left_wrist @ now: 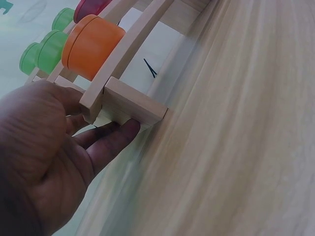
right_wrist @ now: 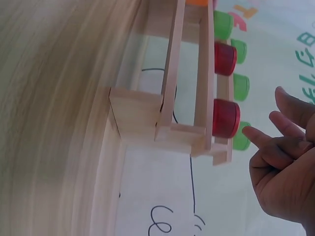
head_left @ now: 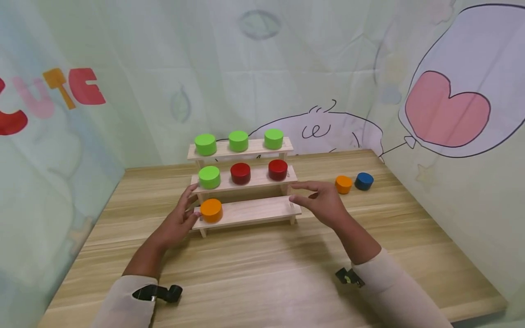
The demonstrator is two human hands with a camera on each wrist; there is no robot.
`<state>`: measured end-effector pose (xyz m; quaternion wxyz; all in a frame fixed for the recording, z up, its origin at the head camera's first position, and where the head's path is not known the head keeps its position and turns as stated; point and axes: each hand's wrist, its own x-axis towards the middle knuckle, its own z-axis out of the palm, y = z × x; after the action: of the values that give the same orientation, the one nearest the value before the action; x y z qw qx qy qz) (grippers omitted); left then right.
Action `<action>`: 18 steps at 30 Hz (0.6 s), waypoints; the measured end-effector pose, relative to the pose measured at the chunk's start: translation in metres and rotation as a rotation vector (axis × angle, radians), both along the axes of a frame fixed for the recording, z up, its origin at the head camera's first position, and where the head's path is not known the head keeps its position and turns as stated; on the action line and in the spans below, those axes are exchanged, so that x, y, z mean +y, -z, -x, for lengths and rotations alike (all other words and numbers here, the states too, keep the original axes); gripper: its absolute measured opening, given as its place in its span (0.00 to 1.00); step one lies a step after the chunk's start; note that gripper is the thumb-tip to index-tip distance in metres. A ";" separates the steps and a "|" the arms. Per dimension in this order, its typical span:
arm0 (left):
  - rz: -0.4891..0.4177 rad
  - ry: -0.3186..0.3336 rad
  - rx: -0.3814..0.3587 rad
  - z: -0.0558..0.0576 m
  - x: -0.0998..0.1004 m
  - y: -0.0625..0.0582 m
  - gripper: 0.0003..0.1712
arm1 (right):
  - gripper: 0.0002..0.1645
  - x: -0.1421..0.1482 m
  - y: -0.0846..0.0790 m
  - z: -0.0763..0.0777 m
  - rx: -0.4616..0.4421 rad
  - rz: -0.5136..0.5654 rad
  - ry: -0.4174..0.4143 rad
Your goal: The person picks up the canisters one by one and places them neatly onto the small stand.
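Observation:
A three-tier wooden stand point(head_left: 254, 210) stands on the table. Three green cylinders point(head_left: 238, 141) sit along its top tier. Its middle tier bears a green cylinder point(head_left: 209, 177) at left and two red cylinders point(head_left: 240, 173). At the left of the bottom tier sits an orange cylinder point(head_left: 211, 210). My left hand point(head_left: 179, 223) is at the stand's left end, its fingertips touching the bottom tier's side support point(left_wrist: 133, 101) in the left wrist view. Beside the right end, my right hand point(head_left: 324, 203) holds nothing, thumb and index finger apart; the right wrist view shows other fingers bent.
On the table point(head_left: 262, 282), right of the stand, lie a loose orange cylinder point(head_left: 343, 184) and a blue cylinder point(head_left: 364, 181) side by side. A printed curtain point(head_left: 164, 68) hangs close behind the table and along its sides.

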<state>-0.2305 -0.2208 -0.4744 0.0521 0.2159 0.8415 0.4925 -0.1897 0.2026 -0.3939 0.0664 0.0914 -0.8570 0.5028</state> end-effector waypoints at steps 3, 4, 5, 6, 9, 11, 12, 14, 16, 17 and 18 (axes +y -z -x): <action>-0.006 -0.004 -0.010 0.000 -0.001 0.000 0.49 | 0.22 0.009 0.000 0.002 -0.004 0.012 0.031; -0.006 -0.004 -0.013 0.001 -0.001 0.001 0.49 | 0.22 0.013 0.000 0.003 -0.004 0.013 0.042; -0.005 -0.003 -0.013 0.001 -0.001 0.001 0.49 | 0.22 0.016 0.001 0.003 -0.005 0.017 0.052; -0.005 -0.004 -0.013 0.000 -0.001 0.001 0.49 | 0.23 0.019 0.001 0.004 -0.004 0.012 0.064; -0.003 -0.002 -0.010 0.000 -0.001 0.001 0.49 | 0.24 0.031 0.004 0.008 0.011 0.027 0.102; 0.002 -0.002 -0.009 0.000 -0.001 0.001 0.49 | 0.24 0.038 0.005 0.012 0.009 0.065 0.134; 0.003 -0.002 -0.008 0.000 -0.001 0.001 0.49 | 0.24 0.041 0.006 0.014 0.003 0.093 0.150; 0.009 -0.007 -0.008 0.000 -0.001 0.000 0.49 | 0.24 0.046 0.008 0.018 -0.014 0.164 0.177; 0.014 -0.009 -0.005 0.000 -0.001 0.000 0.49 | 0.25 0.051 0.009 0.022 -0.040 0.205 0.204; 0.016 -0.010 -0.004 0.000 -0.001 -0.001 0.49 | 0.26 0.053 0.010 0.024 -0.054 0.222 0.215; 0.015 -0.010 -0.005 0.000 -0.001 -0.001 0.49 | 0.27 0.055 0.011 0.025 -0.072 0.236 0.228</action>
<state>-0.2301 -0.2214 -0.4734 0.0531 0.2099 0.8462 0.4868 -0.2145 0.2572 -0.4045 0.1027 -0.0331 -0.7988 0.5919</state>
